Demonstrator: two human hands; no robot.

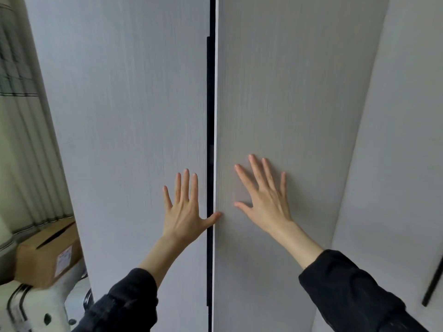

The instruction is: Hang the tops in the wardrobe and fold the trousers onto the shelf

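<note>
Two tall pale grey wardrobe doors fill the view, the left door (pixel 124 116) and the right door (pixel 287 104), with a narrow dark gap (pixel 210 140) between them. My left hand (pixel 184 209) lies flat on the left door with straight spread fingers, its thumb reaching the gap. My right hand (pixel 266 197) presses flat on the right door, fingers spread. Both arms wear dark sleeves. No tops, trousers, hangers or shelf show; the wardrobe's inside is hidden.
A cardboard box (pixel 45 255) with a label sits low at the left on a white suitcase (pixel 28 307). Pale curtains (pixel 24 140) hang behind it. Another white panel (pixel 395 164) stands at the right, with a dark handle (pixel 432 283) near its lower edge.
</note>
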